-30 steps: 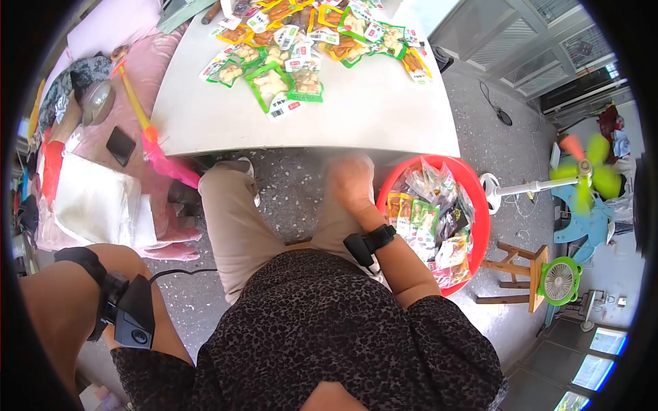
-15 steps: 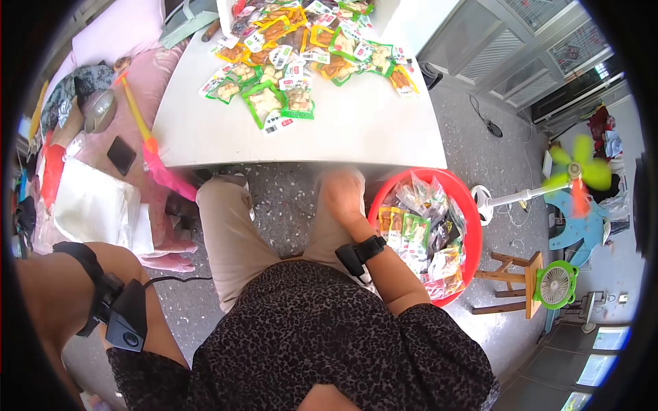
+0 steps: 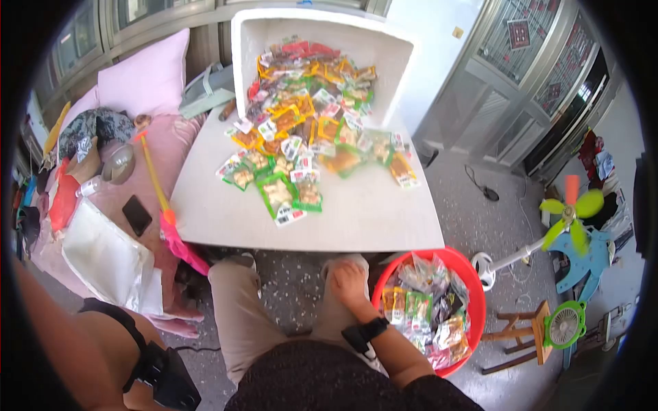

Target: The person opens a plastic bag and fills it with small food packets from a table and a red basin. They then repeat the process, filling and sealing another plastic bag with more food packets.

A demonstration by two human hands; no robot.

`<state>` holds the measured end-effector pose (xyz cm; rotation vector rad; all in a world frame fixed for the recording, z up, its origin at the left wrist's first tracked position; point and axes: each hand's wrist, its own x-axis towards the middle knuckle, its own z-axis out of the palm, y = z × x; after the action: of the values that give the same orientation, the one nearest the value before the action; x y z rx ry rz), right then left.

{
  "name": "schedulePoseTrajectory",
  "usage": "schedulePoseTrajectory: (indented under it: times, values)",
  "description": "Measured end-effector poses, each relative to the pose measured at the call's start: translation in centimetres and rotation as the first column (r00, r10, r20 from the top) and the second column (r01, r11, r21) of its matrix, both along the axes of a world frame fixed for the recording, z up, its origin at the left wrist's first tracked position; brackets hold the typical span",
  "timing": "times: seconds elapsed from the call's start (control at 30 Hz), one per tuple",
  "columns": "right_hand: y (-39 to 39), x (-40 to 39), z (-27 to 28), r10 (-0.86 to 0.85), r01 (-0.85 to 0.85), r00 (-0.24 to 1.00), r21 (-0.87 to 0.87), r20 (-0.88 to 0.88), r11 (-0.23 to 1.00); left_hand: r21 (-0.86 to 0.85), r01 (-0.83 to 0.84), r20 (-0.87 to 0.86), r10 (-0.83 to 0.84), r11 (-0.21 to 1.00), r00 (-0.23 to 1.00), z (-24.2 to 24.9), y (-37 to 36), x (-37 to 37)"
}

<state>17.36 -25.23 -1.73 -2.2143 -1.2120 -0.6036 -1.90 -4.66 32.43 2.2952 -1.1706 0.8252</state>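
My right hand (image 3: 349,282) lies on my right knee, fingers resting flat on the trouser cloth, with nothing seen in it. A black band is on that wrist. My left hand is out of view; only the left arm with a strapped device shows at the lower left. On the white table (image 3: 370,226) a pile of small food packets (image 3: 277,192), green and orange, spills out of a white foam box (image 3: 394,75) tipped on its side. Beside my right knee stands a red tub (image 3: 475,284) holding more packets (image 3: 418,307).
At the left, a pink bed (image 3: 181,133) holds a phone (image 3: 137,215), a white sheet (image 3: 106,257) and a pink and yellow umbrella (image 3: 156,179). To the right are a standing fan (image 3: 569,214), a wooden stool (image 3: 541,332) with a green fan (image 3: 565,324), and a floor cable.
The camera view has tilted upward, so the table, tub and bed sit lower and the whole foam box opening shows. My right hand, blurred before, remains on the knee.
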Motion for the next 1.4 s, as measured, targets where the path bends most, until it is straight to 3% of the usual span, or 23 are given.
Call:
schedulePoseTrajectory:
  times: [0.1,0.3,0.7,0.93,1.1,1.2,1.27,1.3,1.33,1.4]
  values:
    - [-0.1,-0.4,1.6,-0.017,0.014,0.999,-0.07,-0.034,0.997,0.003,-0.045,-0.042,0.045,0.999,0.998,-0.6,0.6,-0.1]
    - [0.4,-0.4,0.2,-0.028,0.023,0.996,-0.051,-0.08,0.998,0.015,-0.103,-0.07,0.103,0.995,0.992,-1.0,1.3,-0.3]
    - [0.3,-0.4,-0.2,-0.026,0.023,0.997,-0.043,-0.07,0.999,0.019,-0.11,0.05,0.109,0.994,0.993,0.4,0.4,-0.2]
    - [0.1,-0.2,0.3,-0.015,0.014,0.995,-0.017,-0.098,1.0,-0.056,-0.092,0.191,0.101,0.994,0.976,2.4,-0.2,-0.5]
    - [0.1,0.0,0.3,-0.019,0.015,0.995,-0.042,-0.097,0.999,-0.271,-0.092,0.416,0.203,0.958,0.886,3.6,0.8,-1.6]
    - [-0.2,-0.2,0.3,-0.015,0.012,0.996,-0.038,-0.091,0.999,-0.465,-0.254,0.358,0.443,0.848,0.822,1.6,3.5,-2.0]
    - [-0.3,0.0,0.2,-0.003,0.001,0.995,-0.025,-0.097,1.0,-0.539,-0.499,0.13,0.652,0.679,0.747,-2.1,6.5,-1.9]
    - [-0.3,0.1,0.2,-0.01,0.007,0.997,-0.032,-0.081,0.999,-0.469,-0.738,-0.028,0.827,0.485,0.561,-4.1,8.6,-2.5]
    - [-0.4,0.0,0.3,-0.014,0.012,0.998,-0.041,-0.068,0.999,-0.353,-0.863,-0.119,0.898,0.361,0.424,-6.7,11.9,-3.2]
    - [-0.3,0.0,0.3,-0.004,0.002,0.998,-0.031,-0.062,1.0,-0.282,-0.956,-0.293,0.942,0.078,0.163,-12.3,17.9,-5.1]
